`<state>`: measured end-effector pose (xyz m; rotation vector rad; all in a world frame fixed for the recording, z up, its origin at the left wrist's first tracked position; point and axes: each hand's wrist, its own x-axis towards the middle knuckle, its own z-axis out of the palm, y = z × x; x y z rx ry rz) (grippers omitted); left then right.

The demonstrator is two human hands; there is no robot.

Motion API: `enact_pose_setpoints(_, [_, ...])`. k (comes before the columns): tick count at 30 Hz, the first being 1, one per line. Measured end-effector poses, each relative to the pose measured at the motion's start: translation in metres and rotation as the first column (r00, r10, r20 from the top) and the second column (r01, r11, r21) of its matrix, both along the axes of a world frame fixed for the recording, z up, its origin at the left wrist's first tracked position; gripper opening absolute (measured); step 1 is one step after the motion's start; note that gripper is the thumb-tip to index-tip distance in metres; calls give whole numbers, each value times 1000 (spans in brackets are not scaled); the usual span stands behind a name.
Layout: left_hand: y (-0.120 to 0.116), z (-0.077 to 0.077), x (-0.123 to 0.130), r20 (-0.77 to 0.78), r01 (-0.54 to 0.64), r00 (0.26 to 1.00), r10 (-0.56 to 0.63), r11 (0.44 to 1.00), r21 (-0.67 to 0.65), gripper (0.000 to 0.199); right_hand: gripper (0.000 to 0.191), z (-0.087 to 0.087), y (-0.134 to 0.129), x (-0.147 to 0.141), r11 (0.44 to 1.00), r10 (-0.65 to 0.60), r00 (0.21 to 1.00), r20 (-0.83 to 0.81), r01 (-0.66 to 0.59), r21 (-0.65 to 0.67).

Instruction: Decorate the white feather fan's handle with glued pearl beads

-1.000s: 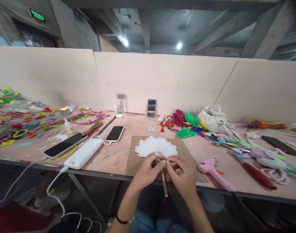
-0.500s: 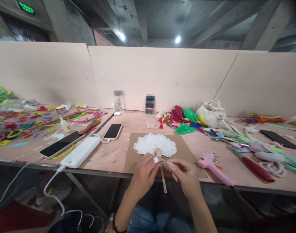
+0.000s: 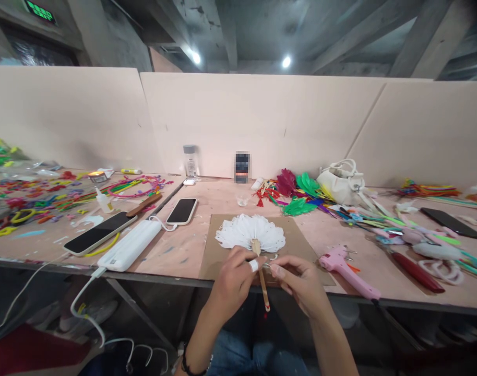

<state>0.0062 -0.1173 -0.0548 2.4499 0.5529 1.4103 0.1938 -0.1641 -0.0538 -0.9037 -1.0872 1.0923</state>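
Over the flat brown cardboard sheet (image 3: 297, 240) sits a white, scalloped fan (image 3: 248, 232) with a wooden handle (image 3: 264, 292); near it, the left hand (image 3: 231, 275) curls, its hold unclear, while the right hand (image 3: 302, 282) pinches a small blurred item (image 3: 267, 265).

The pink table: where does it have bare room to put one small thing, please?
Free, though paint-marked: between the white power bank and the cardboard, nearer than the middle phone. Also between the green feathers and pink glue gun. Crowded: the left end, with coloured craft pieces, and the right, around the red handle.
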Motion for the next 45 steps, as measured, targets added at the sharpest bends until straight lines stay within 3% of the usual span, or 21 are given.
enact_pose_setpoints(13, [3,0,0,17,54,998,-56,994,90,38,34,-6,9,13,986,160,987,-6,-160,-39])
enact_pose_setpoints(26, [-1,6,0,-23,19,1000,-16,988,152,29,40,-1,11,12,979,199,979,-30,-201,-47])
enact_pose_setpoints(35, [1,0,0,15,6,1000,-7,994,105,36,44,-1,10,6,994,97,995,22,-96,-59])
enact_pose_setpoints(38, [0,-2,0,66,15,998,-18,998,59,34,45,1,-1,12,999,8,999,36,-6,-40])
enact_pose_setpoints(40, [-2,-1,-1,153,32,988,-28,999,-28,29,42,6,-13,27,991,-132,983,129,132,8])
enact_pose_setpoints(41, [-3,1,-2,192,35,981,-21,997,-70,26,40,8,-19,38,966,-258,933,252,248,70])
enact_pose_setpoints(42, [-5,2,-2,228,38,974,-11,992,-117,22,39,11,-25,51,911,-412,822,393,368,185])
enact_pose_setpoints(43, [-6,4,-3,272,51,962,2,981,-185,19,38,12,-29,67,852,-522,677,519,440,284])
enact_pose_setpoints(44, [-7,6,-3,321,75,947,15,961,-265,16,46,12,-33,84,776,-618,487,618,503,380])
enact_pose_setpoints(45, [-7,8,-4,371,111,928,29,930,-349,15,58,10,-34,101,732,-636,270,723,505,457])
